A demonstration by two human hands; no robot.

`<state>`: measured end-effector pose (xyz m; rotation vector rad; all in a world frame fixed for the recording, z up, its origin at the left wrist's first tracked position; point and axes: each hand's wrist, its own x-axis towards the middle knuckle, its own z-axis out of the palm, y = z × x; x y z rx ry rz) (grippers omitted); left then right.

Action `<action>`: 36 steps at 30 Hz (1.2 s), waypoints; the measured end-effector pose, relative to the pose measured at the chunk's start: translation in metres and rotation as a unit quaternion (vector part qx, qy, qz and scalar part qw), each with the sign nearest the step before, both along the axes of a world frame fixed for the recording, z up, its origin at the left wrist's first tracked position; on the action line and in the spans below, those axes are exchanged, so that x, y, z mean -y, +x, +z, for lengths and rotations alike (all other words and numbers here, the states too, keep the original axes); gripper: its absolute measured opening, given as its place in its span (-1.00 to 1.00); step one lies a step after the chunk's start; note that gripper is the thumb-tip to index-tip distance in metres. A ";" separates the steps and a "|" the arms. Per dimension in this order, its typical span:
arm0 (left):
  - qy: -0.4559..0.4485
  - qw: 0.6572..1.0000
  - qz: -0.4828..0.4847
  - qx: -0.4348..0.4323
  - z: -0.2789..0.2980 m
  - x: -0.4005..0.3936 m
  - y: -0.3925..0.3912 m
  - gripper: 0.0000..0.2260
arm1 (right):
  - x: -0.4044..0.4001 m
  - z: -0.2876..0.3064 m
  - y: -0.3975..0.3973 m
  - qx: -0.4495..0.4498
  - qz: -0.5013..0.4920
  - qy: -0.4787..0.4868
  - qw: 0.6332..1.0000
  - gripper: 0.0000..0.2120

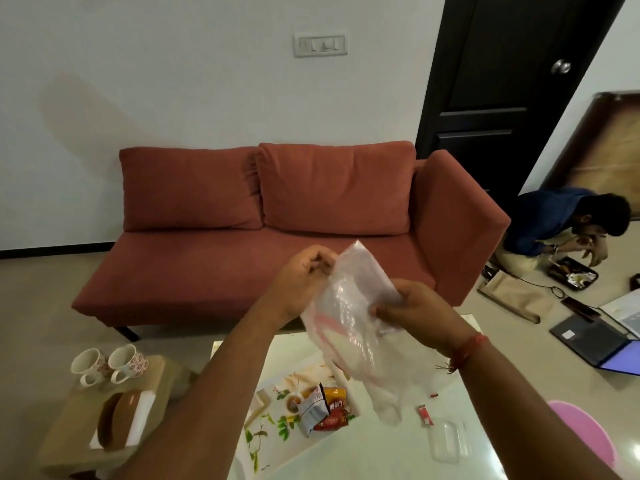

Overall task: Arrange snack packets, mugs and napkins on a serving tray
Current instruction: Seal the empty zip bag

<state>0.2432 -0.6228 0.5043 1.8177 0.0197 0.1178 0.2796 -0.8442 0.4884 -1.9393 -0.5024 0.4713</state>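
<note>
Both hands hold a clear bag up over the tray: the left hand pinches its far edge, the right hand grips its right side. Two packets lie on the tray below; two mugs stand well left. Best to part the mouth gently and draw out whatever is inside, likely napkins, without tearing it.

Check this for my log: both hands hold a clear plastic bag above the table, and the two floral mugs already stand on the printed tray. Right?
Not quite. In the head view the two floral mugs stand on a side stool to the left, not on the printed tray. Left hand and right hand do hold the clear plastic bag.
</note>
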 end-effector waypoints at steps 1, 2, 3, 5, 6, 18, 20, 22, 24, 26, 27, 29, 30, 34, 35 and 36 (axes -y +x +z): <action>-0.046 0.997 0.056 -0.001 -0.003 -0.005 -0.002 -0.76 | -0.006 -0.003 -0.003 -0.005 -0.062 0.033 0.998 -0.86; -0.115 0.987 0.108 -0.016 -0.008 -0.007 -0.007 -0.66 | -0.011 -0.006 -0.007 -0.015 -0.119 0.066 0.991 -0.86; -0.188 0.971 0.138 -0.047 -0.017 -0.009 -0.012 -0.58 | -0.017 -0.008 -0.010 -0.019 -0.169 0.091 0.981 -0.86; -0.242 0.959 0.102 -0.109 -0.038 -0.006 -0.026 -0.42 | -0.028 -0.012 -0.016 -0.027 -0.229 0.125 0.965 -0.88; -0.238 0.960 0.053 -0.137 -0.048 -0.002 -0.033 -0.34 | -0.033 -0.013 -0.019 -0.036 -0.239 0.135 0.961 -0.89; -0.269 0.950 0.037 -0.154 -0.047 -0.009 -0.035 -0.77 | -0.039 -0.020 -0.037 -0.082 -0.220 0.174 0.957 -0.90; -0.271 0.950 0.020 -0.152 -0.044 -0.014 -0.035 -0.78 | -0.031 -0.021 -0.036 -0.091 -0.219 0.184 0.954 -0.90; -0.266 0.952 0.014 -0.148 -0.042 -0.014 -0.035 -0.78 | -0.022 -0.022 -0.035 -0.112 -0.188 0.178 0.959 -0.84; -0.259 0.954 0.014 -0.148 -0.041 -0.011 -0.035 -0.76 | -0.011 -0.021 -0.033 -0.150 -0.118 0.163 0.968 -0.70; -0.250 0.957 0.000 -0.147 -0.039 -0.007 -0.034 -0.76 | -0.003 -0.020 -0.031 -0.171 -0.077 0.156 0.970 -0.60; -0.250 0.957 -0.013 -0.150 -0.038 -0.006 -0.034 -0.73 | -0.001 -0.019 -0.029 -0.170 -0.081 0.157 0.970 -0.59; -0.253 0.952 -0.046 -0.164 -0.035 -0.002 -0.033 -0.62 | 0.003 -0.019 -0.025 -0.158 -0.104 0.162 0.969 -0.61; -0.243 0.953 -0.063 -0.169 -0.035 0.000 -0.032 -0.58 | 0.004 -0.018 -0.023 -0.149 -0.112 0.163 0.969 -0.62; -0.170 0.972 -0.029 -0.158 -0.036 0.007 -0.024 -0.60 | 0.012 -0.018 -0.017 -0.121 -0.129 0.173 0.969 -0.75; -0.168 0.974 -0.016 -0.152 -0.035 0.009 -0.022 -0.62 | 0.015 -0.018 -0.015 -0.109 -0.132 0.167 0.971 -0.79; -0.172 0.974 -0.010 -0.148 -0.036 0.011 -0.020 -0.65 | 0.017 -0.020 -0.014 -0.097 -0.132 0.163 0.973 -0.81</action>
